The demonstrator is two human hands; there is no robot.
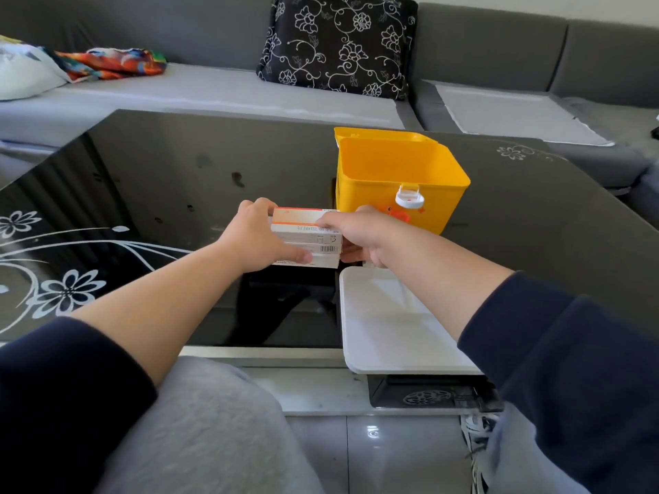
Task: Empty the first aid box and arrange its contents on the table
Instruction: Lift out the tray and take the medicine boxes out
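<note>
We look down over our two forearms, dark sleeves pushed up, reaching forward across a glossy black tabletop (178, 180) patterned with white flowers. Our left hand (255, 240) wraps the left end of a stack of medicine cartons (310, 240), fingers curled over the far top edge and the thumb pressed along the near side; its grip is closed around the stack. The cartons are white with an orange band on the top one and a barcode on a lower one. They sit low over the tabletop, just left of the box; whether they touch the surface we cannot tell. Our right hand (363, 237) holds the stack's right end, fingertips pinching the top carton's edge. Just beyond it stands the yellow first aid box (399, 180), open, with a white latch (409, 198) on its near wall; its visible interior shows only yellow walls. A white lid (392, 333) lies flat at the tabletop's near edge, under our right forearm.
</note>
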